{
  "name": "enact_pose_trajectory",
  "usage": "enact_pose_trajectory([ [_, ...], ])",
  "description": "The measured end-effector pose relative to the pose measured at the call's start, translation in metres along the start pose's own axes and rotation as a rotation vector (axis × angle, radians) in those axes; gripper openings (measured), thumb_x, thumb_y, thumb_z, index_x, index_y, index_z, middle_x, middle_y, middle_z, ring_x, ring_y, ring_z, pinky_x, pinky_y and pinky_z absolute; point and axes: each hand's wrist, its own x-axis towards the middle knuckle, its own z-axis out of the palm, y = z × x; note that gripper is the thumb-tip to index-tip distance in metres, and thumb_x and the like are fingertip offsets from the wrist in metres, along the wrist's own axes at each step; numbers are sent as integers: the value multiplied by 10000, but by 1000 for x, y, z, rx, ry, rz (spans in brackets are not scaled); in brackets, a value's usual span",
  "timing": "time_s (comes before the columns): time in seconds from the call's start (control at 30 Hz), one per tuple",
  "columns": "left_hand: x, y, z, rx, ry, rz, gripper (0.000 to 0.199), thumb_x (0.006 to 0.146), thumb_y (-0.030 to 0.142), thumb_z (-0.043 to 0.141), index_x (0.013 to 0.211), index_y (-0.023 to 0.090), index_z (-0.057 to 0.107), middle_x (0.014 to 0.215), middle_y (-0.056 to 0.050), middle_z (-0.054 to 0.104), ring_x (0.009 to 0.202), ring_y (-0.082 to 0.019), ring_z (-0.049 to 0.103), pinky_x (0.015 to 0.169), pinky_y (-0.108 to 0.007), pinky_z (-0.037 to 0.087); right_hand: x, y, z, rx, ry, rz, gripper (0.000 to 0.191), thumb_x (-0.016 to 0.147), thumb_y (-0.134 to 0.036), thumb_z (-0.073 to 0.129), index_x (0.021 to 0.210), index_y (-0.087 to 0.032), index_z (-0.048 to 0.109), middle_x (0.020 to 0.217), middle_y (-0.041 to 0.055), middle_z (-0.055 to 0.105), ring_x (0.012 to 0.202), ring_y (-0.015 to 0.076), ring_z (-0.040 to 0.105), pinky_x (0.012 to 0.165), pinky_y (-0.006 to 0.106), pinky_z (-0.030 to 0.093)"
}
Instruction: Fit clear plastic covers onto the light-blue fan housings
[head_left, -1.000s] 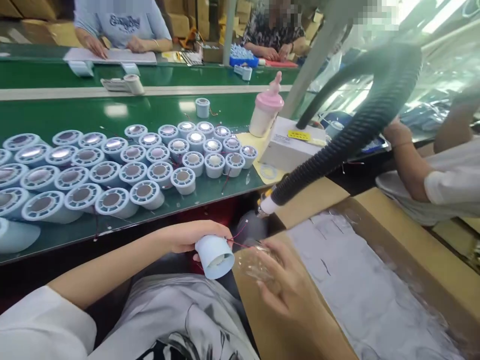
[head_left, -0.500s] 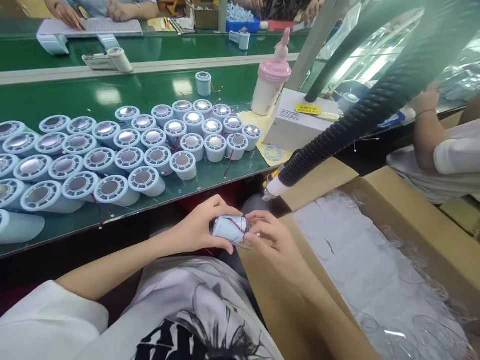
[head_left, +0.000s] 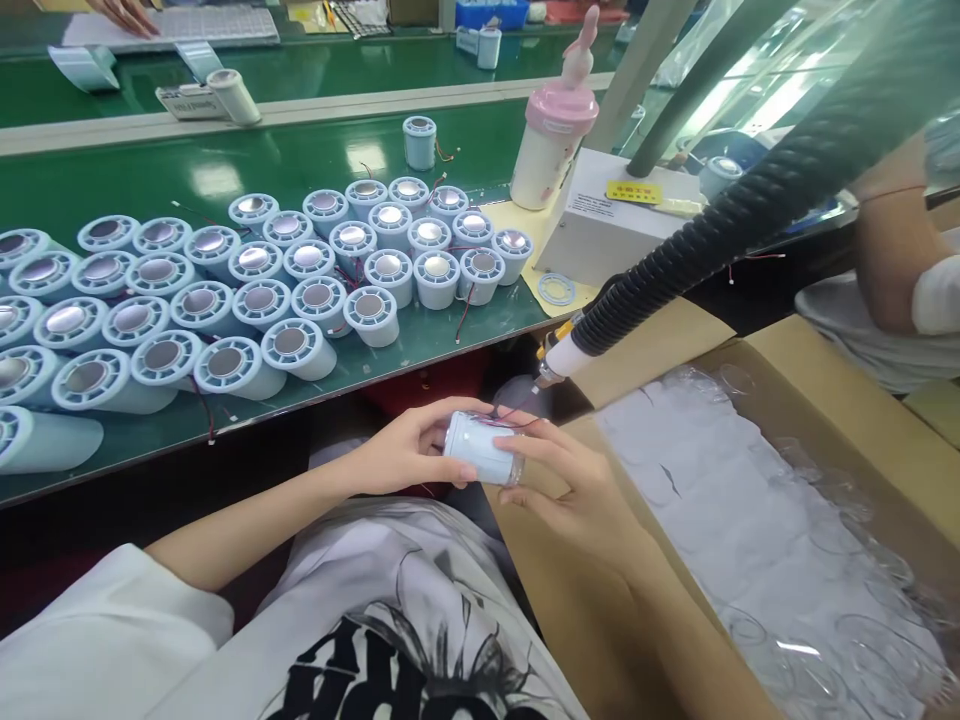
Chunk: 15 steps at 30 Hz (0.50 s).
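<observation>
Pale blue plastic: a cylinder (head_left: 478,448) sits between the two hands, above the lap and just off the bench edge, lying roughly on its side. Left hand (head_left: 409,448) grips its left end, thumb below, fingers behind. Right hand (head_left: 574,475) has fingers curled on the other end, where a clear plastic rim (head_left: 517,468) shows. Thin dark red wires (head_left: 517,412) run along the top by the right fingers. Just above, the white nozzle (head_left: 566,357) of a black ribbed hose (head_left: 660,270) points down towards the hands.

To the right, an open carton (head_left: 870,430) with white sheeting (head_left: 735,520) and clear round plastic pieces (head_left: 814,670) inside. On the green bench (head_left: 442,350), rows of similar cylinders (head_left: 262,300), most upright, discs up. Beyond them, a pink-lidded bottle (head_left: 555,150) beside a white box (head_left: 615,225); near both, a flat pale blue ring (head_left: 556,289). Far side: a co-worker's hand (head_left: 124,12), partly cut off.
</observation>
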Motion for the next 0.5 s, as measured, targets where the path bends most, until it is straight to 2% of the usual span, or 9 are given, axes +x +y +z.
enact_pose_trajectory([
  [0.07,-2,2,-1,20,-16,-4,653,757,288,749,1349,254,477,1262,-118,594,949,-201,652,694,-279,573,-2,-1,0,-76,3,-63,382,771,-157,736,1126,-267,646,1285,88,626,1216,264,574,1013,428,489],
  [0.13,-4,5,-2,93,-35,32,700,742,286,764,1375,264,469,1307,-122,576,1013,-226,643,756,-293,569,-3,-1,-1,-38,-4,-54,382,779,-183,743,1129,-264,612,1253,88,643,1214,265,577,986,417,515],
  [0.3,-6,11,-4,186,-100,154,768,715,237,789,1404,278,450,1414,-123,513,1190,-277,580,959,-376,515,-3,-6,-1,124,-19,40,422,745,-237,786,1119,-277,594,1147,50,683,1114,236,636,884,337,577],
  [0.5,-9,15,-4,300,-114,230,770,692,156,796,1381,291,481,1394,-98,536,1228,-239,557,987,-320,497,-4,-11,-2,278,-42,190,417,748,-245,782,1119,-306,603,1156,19,659,1043,198,650,859,298,571],
])
